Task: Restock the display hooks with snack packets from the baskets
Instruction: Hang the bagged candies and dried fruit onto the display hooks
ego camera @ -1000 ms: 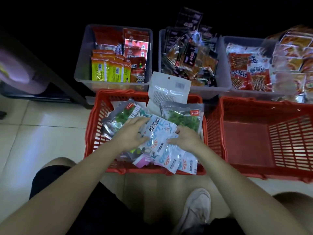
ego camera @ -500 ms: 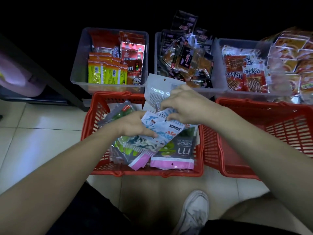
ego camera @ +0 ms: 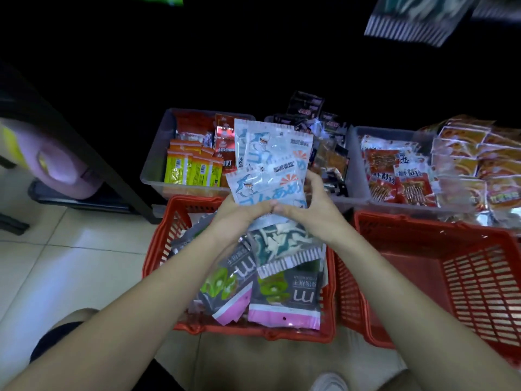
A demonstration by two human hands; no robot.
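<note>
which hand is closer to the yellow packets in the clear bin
Left. The left hand grips the shark packets on the side toward the yellow packets; the right hand grips the stack's other side, farther from them.

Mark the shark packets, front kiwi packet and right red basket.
shark packets (ego camera: 270,162), head view, face of the top packet.
front kiwi packet (ego camera: 290,301), head view, its dark middle.
right red basket (ego camera: 423,228), head view, far rim.

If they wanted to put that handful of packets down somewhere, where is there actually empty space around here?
The right red basket shows a bare bottom, bordered by its slatted walls. The tiled floor left of the left red basket is also bare. Crowded: the left basket, heaped with packets, and the three clear bins behind, all full.
</note>
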